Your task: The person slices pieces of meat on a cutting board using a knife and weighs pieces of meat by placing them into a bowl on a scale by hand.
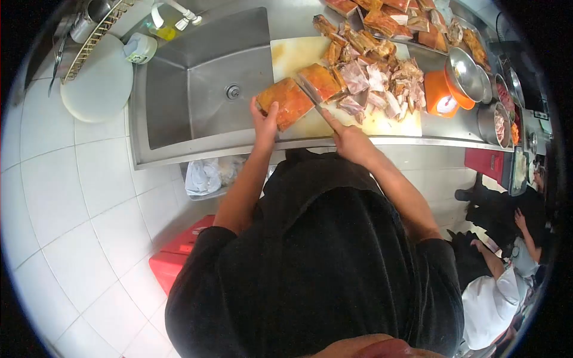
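Observation:
My left hand (264,122) is closed around the near left end of a slab of orange-brown cooked meat (285,102), thumb on top. In my right hand (352,140) is the handle of a knife (312,95). Its blade lies along the gap between that slab and a second orange-brown piece (320,81); I cannot tell how deep it sits. Beneath them is a pale yellowish cutting board (289,52). Cut meat and bony pieces (382,80) are heaped on the board's right part, beyond the knife.
Left of the board is a steel sink (209,101). An orange scale (441,95) with a metal bowl (465,71) stands right of the board. Behind lies a tray of meat (400,24). A red box (185,250) is on the floor. Other people (492,298) are at the right.

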